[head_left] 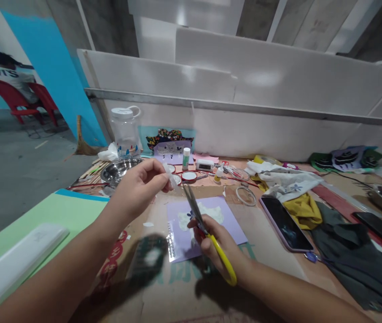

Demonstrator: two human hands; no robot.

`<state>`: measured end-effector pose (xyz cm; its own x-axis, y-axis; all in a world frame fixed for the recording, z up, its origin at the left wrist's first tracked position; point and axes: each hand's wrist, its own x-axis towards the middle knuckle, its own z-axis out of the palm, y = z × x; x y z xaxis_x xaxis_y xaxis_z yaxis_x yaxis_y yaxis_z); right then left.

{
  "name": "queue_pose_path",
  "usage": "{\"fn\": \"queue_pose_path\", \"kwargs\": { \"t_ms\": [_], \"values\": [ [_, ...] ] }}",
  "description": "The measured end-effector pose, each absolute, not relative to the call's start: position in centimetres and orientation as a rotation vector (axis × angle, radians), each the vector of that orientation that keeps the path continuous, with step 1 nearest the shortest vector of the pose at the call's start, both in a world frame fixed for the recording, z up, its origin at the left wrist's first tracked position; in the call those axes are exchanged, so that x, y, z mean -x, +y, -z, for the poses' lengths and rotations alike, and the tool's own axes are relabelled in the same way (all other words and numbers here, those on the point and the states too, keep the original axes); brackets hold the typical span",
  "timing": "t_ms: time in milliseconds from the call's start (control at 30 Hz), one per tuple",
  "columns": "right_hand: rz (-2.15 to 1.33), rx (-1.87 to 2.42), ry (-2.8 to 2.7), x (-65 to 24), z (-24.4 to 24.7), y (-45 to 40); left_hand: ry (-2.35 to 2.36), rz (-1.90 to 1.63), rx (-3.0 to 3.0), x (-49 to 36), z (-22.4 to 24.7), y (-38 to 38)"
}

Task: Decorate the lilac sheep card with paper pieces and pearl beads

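Observation:
My left hand (144, 184) pinches a small whitish, translucent piece (168, 174) between thumb and fingers; whether it is paper, cloth or plastic I cannot make out. In my right hand (221, 246) is a pair of scissors (225, 260) with yellow handles, blades pointing up and to the left, just right of the piece. Beneath the scissors lies a purple sheet (231, 224) with white cloth shapes (215, 214) and a dark blue flower print on it. A clear strip with small round dots (171, 242) rests along the sheet's left edge.
Behind stand a glue stick (186, 159), a small glue bottle (219, 173), a clear jar (124, 134) and a metal bowl (119, 170). A phone (285, 223) and cloth scraps (301, 211) lie right. At left is a white bar-shaped object (23, 264). A person (12, 76) sits far left.

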<state>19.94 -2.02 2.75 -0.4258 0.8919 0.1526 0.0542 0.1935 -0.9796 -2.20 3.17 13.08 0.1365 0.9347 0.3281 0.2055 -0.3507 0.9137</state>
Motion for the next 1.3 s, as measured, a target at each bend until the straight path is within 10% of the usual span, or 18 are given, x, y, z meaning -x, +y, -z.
{"fn": "queue_pose_path", "kwargs": {
  "t_ms": [833, 1033, 1300],
  "values": [
    [-1.002, 0.862, -1.611, -21.4, -6.1, 0.2, 0.995, -0.609, -2.899, -1.3, -10.0, 1.7],
    [-1.033, 0.883, -1.303, -21.3, -7.0, 0.2, 1.058, -1.184, -2.639, -1.0, -10.9, 0.9],
    [-1.305, 0.757, -0.847, -20.5, -7.8, -0.7, 0.965, -0.999, -1.610, -4.6, -7.2, 0.9]
  ]
}}
